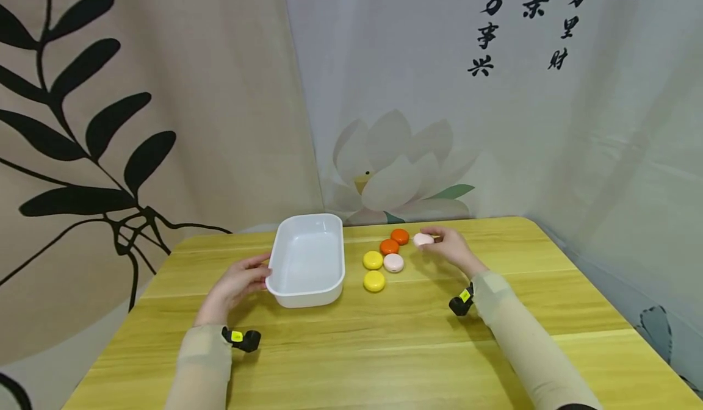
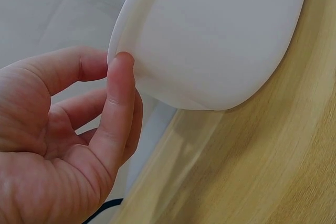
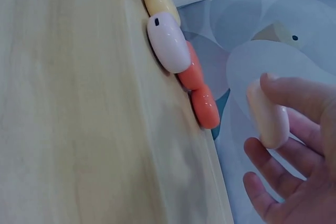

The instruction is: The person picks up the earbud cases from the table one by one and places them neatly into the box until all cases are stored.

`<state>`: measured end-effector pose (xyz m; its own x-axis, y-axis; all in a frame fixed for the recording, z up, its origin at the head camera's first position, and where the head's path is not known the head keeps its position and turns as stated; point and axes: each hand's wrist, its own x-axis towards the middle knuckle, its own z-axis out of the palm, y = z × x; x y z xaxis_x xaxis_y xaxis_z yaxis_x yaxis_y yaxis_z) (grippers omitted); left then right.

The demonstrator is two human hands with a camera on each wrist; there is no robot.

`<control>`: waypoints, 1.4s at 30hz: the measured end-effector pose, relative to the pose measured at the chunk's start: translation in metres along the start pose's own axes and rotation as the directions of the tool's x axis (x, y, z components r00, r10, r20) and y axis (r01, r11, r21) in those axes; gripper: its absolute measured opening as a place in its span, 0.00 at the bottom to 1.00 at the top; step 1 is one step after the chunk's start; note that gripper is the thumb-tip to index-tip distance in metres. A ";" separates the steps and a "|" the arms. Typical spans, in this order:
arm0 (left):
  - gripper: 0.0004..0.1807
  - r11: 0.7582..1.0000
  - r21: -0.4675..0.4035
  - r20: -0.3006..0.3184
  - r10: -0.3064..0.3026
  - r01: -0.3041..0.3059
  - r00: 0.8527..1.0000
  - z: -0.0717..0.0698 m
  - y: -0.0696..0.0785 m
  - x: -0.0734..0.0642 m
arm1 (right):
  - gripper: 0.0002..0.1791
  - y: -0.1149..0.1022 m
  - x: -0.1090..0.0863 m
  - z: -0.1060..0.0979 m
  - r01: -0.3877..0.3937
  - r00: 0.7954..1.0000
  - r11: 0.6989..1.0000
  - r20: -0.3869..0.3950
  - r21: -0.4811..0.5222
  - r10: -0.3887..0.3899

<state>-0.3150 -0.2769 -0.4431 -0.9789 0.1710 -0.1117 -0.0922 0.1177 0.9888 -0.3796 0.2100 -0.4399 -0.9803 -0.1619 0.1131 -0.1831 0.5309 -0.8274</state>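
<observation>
With its thumb and fingers, my left hand (image 1: 241, 280) pinches the left rim of a white rectangular tray (image 1: 307, 257); the left wrist view shows the thumb (image 2: 122, 85) at the rim. Nothing lies in the tray. My right hand (image 1: 451, 250) holds a pale pink rounded disc (image 3: 266, 114) between thumb and fingers, near the table's back edge. Left of that hand, two orange discs (image 1: 389, 247), two yellow discs (image 1: 374, 281) and another pale pink disc (image 1: 393, 263) lie in a loose cluster. That pink disc shows a small dark slot in the right wrist view.
The wooden table (image 1: 351, 361) has its back edge just behind the tray and discs. A printed curtain (image 1: 230, 105) with leaves, a flower and dark writing hangs behind it. Both wrists wear small black cameras (image 1: 249, 340).
</observation>
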 end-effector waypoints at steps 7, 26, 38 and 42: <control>0.33 1.000 0.012 -0.016 0.004 -0.003 1.000 0.000 0.002 0.001 | 0.29 -0.005 0.000 -0.006 -0.023 1.000 1.000 0.002 -0.012 0.023; 0.32 1.000 0.014 -0.067 0.000 0.001 0.998 0.003 0.003 0.000 | 0.28 -0.027 0.002 -0.017 0.045 0.999 0.999 -0.016 -0.016 -0.045; 0.32 1.000 -0.013 -0.065 0.005 -0.006 0.998 0.004 0.002 -0.002 | 0.27 -0.037 0.004 -0.024 0.068 0.997 0.998 -0.030 -0.003 -0.068; 0.32 1.000 -0.010 -0.058 0.017 -0.018 0.998 0.003 0.003 -0.002 | 0.27 -0.040 0.005 -0.027 0.070 0.997 0.997 -0.022 0.028 -0.069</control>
<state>-0.3124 -0.2736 -0.4406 -0.9893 0.1157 -0.0887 -0.0765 0.1052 0.9915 -0.3795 0.2106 -0.3907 -0.9667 -0.1797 0.1821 -0.2488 0.4951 -0.8324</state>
